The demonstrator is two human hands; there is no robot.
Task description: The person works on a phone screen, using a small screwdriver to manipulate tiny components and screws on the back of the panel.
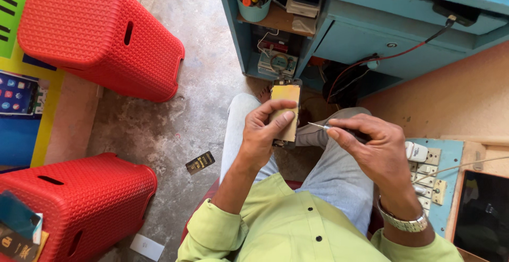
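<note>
Yellow-backed phone panel (285, 112) half hidden under left hand (263, 135) fingers (280, 121).

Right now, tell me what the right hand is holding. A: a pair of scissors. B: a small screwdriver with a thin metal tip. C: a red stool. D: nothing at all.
B: the right hand grips a small screwdriver whose thin metal tip points toward the opened phone held in the left hand.
</note>
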